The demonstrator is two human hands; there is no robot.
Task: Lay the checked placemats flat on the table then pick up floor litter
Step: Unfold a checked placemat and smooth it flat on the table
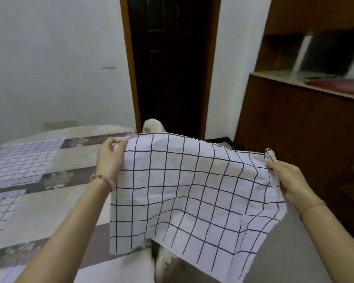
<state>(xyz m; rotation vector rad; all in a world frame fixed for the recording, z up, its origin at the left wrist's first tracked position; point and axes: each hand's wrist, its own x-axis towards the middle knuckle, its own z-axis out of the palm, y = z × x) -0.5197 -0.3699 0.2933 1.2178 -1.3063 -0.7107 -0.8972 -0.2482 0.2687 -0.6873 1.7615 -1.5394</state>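
Pinching the far corners of a white cloth placemat with dark grid lines (192, 190), the left hand (110, 158) and right hand (290, 180) are each keeping it in a closed grip, spread in the air over the patterned counter (76, 160) and its right edge. It is hiding most of a pale shape (152, 126). Two checked mats (23, 160) are lying flat leftward, cut off by the frame.

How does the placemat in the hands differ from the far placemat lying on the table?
The held placemat is in the air, gripped by the left hand and right hand; the table placemat lies flat, untouched. The held placemat ripples; the table placemat looks smooth. Both are checked.
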